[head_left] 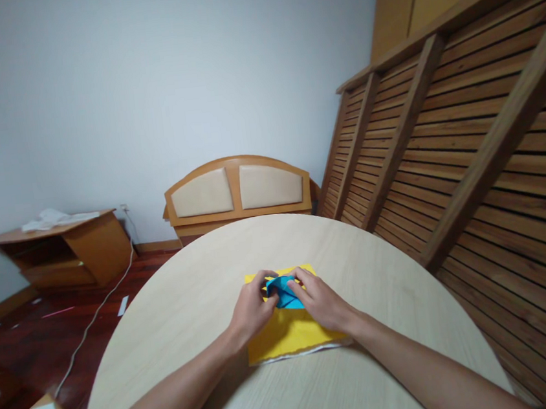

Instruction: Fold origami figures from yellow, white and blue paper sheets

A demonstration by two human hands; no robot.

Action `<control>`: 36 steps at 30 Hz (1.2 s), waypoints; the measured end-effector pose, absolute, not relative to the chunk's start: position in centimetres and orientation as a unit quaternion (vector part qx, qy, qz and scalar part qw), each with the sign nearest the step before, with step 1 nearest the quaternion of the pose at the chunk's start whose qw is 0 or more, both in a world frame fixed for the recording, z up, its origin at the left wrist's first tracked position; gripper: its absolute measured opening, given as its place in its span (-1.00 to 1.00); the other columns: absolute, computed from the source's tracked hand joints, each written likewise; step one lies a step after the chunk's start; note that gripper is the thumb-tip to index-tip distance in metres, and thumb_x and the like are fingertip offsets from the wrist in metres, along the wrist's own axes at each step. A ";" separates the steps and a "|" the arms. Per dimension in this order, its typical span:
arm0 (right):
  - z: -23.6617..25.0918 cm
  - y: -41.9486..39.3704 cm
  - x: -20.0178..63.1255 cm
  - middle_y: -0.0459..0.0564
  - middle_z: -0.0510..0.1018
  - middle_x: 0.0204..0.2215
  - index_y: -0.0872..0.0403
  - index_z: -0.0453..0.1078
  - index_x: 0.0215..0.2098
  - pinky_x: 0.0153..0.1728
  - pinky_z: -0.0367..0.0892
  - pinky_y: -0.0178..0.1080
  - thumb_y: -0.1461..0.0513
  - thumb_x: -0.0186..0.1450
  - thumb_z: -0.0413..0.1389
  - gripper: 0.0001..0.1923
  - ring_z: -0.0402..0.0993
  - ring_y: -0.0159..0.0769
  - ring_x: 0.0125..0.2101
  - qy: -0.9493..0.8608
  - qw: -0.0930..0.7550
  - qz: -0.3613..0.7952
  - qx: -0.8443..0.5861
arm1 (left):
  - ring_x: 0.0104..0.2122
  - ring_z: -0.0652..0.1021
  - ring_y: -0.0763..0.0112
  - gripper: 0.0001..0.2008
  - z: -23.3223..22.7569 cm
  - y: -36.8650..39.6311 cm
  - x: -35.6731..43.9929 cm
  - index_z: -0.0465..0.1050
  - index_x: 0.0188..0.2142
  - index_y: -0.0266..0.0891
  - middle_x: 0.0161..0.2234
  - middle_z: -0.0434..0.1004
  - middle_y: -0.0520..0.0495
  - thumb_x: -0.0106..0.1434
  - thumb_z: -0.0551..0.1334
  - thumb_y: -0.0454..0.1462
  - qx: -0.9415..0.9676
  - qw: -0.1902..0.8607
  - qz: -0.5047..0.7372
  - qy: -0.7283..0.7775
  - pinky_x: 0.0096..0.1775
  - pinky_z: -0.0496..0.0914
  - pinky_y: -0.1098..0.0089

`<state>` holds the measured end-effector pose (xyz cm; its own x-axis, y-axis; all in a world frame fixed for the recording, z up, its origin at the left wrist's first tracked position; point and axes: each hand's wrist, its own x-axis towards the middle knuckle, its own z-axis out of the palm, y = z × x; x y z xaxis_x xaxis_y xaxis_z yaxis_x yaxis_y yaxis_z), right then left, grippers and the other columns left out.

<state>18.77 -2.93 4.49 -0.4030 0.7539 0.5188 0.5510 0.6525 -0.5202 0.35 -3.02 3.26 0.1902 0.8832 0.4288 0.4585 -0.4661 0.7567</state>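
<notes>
Between my two hands is a small piece of folded blue paper [289, 298], with creases and slanting folds showing on its near face. My left hand [255, 305] pinches its left end, thumb in front and fingers behind. On the right end, my right hand [322, 298] grips it with the thumb laid on the front. Below the hands a yellow sheet [291, 336], with a pale edge along its near side, lies flat on the round table [190, 304]. The fingertips behind the blue paper are partly hidden.
Past the table stands a wooden headboard [235, 189] with two cream panels. A slatted wooden frame [443, 147] leans at the right. On the left are a low cabinet [97, 249] with white sheets on top, and a white cable [100, 314] across the dark floor.
</notes>
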 end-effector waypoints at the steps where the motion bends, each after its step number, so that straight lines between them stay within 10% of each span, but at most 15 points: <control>1: 4.6 -3.0 18.8 0.03 0.54 -0.17 0.06 0.35 -0.16 -0.08 0.37 -0.16 0.25 0.45 -0.06 -0.84 0.45 -0.23 -0.09 -0.836 0.383 0.115 -0.374 | -0.44 0.51 0.41 -0.70 3.4 -3.0 0.3 0.45 -0.16 -0.25 -0.38 0.56 -0.01 0.10 0.13 -0.42 0.729 0.242 0.444 0.461 -0.36 0.39 0.43; 18: 5.2 -3.1 19.1 0.00 0.55 -0.43 0.10 0.37 -0.27 -0.26 0.28 -0.20 0.26 0.46 -0.05 -0.80 0.47 -0.25 -0.38 -0.875 0.346 -0.171 -0.294 | -0.50 0.48 0.45 -0.77 4.5 -3.4 0.5 0.43 -0.27 -0.28 -0.46 0.49 0.02 0.07 0.09 -0.37 0.692 0.311 0.473 0.448 -0.45 0.41 0.48; 25: 4.9 -3.3 19.0 -0.05 0.58 -0.44 0.07 0.32 -0.22 -0.43 0.30 -0.31 0.27 0.45 -0.07 -0.85 0.55 -0.30 -0.45 -0.844 0.360 -0.102 -0.384 | -0.51 0.49 0.43 -0.87 4.8 -3.5 0.3 0.39 -0.37 -0.26 -0.49 0.50 -0.01 0.16 0.10 -0.27 0.690 0.322 0.474 0.443 -0.52 0.39 0.51; 36: 5.3 -3.7 19.1 -0.05 0.60 -0.44 0.04 0.32 -0.21 -0.47 0.34 -0.32 0.20 0.43 -0.08 -0.84 0.59 -0.25 -0.47 -0.787 0.440 0.025 -0.431 | -0.47 0.60 0.31 -0.47 4.3 -3.5 0.2 0.39 -0.34 -0.28 -0.47 0.55 -0.11 0.36 -0.05 0.11 0.673 0.345 0.492 0.433 -0.51 0.45 0.42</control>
